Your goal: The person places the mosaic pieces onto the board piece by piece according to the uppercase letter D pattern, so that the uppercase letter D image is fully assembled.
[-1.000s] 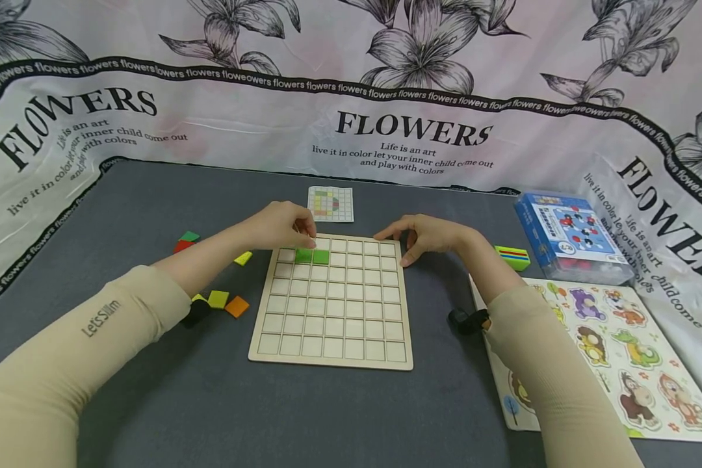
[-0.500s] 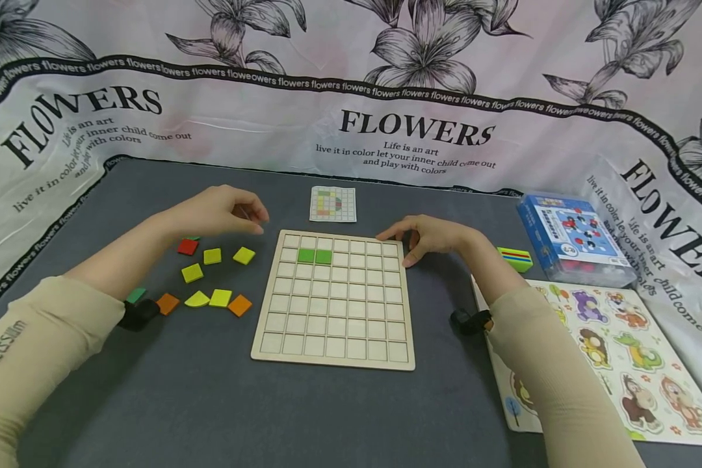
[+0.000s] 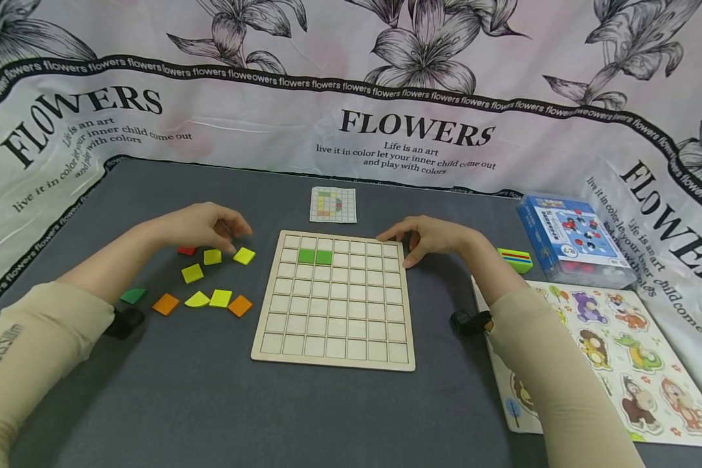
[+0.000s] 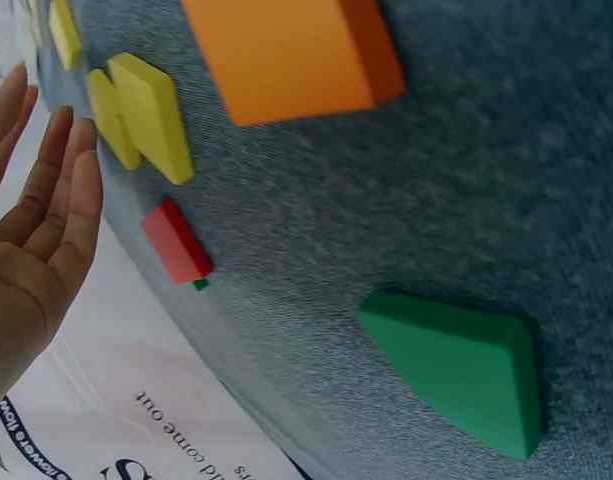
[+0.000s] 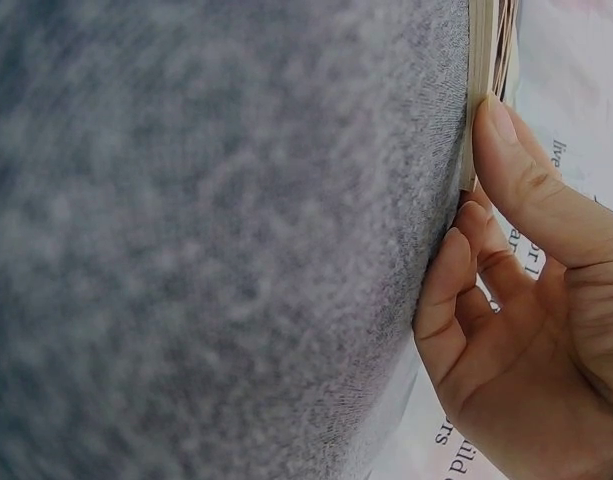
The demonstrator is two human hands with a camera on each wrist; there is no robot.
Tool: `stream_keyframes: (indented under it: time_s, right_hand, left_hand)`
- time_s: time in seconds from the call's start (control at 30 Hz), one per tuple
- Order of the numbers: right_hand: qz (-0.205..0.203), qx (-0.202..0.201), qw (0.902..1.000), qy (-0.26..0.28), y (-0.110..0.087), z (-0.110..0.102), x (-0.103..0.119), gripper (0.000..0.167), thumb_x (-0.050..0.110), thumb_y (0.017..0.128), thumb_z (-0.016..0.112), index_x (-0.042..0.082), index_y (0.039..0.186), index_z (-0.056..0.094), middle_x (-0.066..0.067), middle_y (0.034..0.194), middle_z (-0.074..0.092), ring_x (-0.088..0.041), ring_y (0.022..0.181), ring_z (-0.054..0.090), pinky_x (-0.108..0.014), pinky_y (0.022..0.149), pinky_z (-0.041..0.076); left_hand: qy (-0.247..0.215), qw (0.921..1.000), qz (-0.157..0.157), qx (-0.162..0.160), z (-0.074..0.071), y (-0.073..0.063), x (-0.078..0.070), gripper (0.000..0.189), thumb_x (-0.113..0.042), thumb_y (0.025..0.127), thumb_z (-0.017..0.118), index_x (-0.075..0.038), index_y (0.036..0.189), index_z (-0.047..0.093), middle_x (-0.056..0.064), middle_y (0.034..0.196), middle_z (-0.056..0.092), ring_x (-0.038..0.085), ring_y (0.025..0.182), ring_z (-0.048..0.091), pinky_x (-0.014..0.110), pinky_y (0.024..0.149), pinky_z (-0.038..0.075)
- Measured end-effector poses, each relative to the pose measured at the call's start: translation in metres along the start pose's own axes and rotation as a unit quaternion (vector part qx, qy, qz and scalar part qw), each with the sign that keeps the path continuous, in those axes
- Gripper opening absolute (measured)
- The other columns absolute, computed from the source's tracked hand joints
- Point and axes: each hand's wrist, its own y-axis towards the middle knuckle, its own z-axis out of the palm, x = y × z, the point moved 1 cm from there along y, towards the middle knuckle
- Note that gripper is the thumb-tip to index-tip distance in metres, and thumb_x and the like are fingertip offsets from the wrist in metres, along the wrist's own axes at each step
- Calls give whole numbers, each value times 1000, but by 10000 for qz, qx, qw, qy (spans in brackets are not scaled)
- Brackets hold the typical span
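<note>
My left hand [image 3: 207,226] hovers over loose tiles left of the board, fingers loosely bent and apart. Nearest below it are a yellow square tile [image 3: 212,257] and another yellow tile [image 3: 244,256]. In the left wrist view the hand [image 4: 36,230] holds nothing. My right hand [image 3: 429,235] grips the far right corner of a wooden grid board [image 3: 331,364], thumb along the side edge and index finger at the far edge. The right wrist view shows the thumb [image 5: 506,150] against the board's edge [image 5: 479,60]. Two green square tiles [image 3: 314,257] sit side by side in the board's second row.
More tiles lie left of the board: yellow [image 3: 192,273], orange [image 3: 166,304], red [image 3: 186,250] and a curved green piece [image 3: 132,296]. A pattern card [image 3: 333,205] lies behind the board. At right are a blue box [image 3: 576,237], a striped block [image 3: 515,260] and an animal puzzle board [image 3: 614,364].
My left hand has left the board's far left part and moved left, then lower, over the loose tiles. The right hand stays at the board's corner.
</note>
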Motion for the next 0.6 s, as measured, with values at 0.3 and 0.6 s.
stream_keyframes:
  time_s: [0.3,0.6]
  right_hand:
    - [-11,0,10000,8,0,-2,0,68,11,77,83,16,140,57,-17,127,51,-25,87,51,-35,77,47]
    - [25,30,9999,133,1,-5,0,69,9,77,83,16,140,57,-18,128,50,-24,87,50,-34,77,47]
  left_hand:
    - [223,9993,-44,304,6,11,2,42,-17,84,78,-11,124,66,17,127,55,27,107,51,38,88,46]
    - [180,9992,-54,348,7,15,2,42,-12,83,78,-12,123,67,18,127,52,30,108,48,40,88,45]
